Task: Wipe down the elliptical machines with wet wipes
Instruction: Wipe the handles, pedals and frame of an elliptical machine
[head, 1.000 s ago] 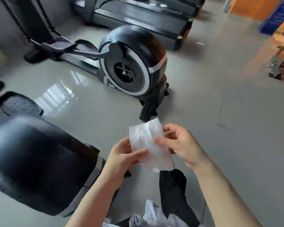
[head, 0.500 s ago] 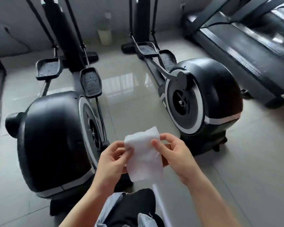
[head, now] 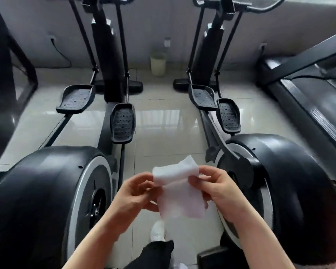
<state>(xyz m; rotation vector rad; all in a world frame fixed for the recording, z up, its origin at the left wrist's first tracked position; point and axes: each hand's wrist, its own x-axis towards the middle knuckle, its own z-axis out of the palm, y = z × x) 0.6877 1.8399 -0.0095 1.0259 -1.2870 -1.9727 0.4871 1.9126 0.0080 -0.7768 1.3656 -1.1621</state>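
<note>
**Wipe being readied between two ellipticals**

While both hands work it in mid-air, the wet wipe (head: 177,189) hangs between the two machines, touching neither. Left hand (head: 138,193) and right hand (head: 214,186) each pinch an upper edge, apparently unfolding it. Next, I judge, comes pressing it onto a flywheel housing, left elliptical (head: 47,200) or right elliptical (head: 291,191).

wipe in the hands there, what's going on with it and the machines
A person stands between two ellipticals, holding a white wipe up in front of them. The left hand pinches its left edge and the right hand pinches its right edge, as if spreading it open. The wipe touches neither machine: the left elliptical and the right elliptical sit untouched on either side, so wiping has not yet begun.
</note>
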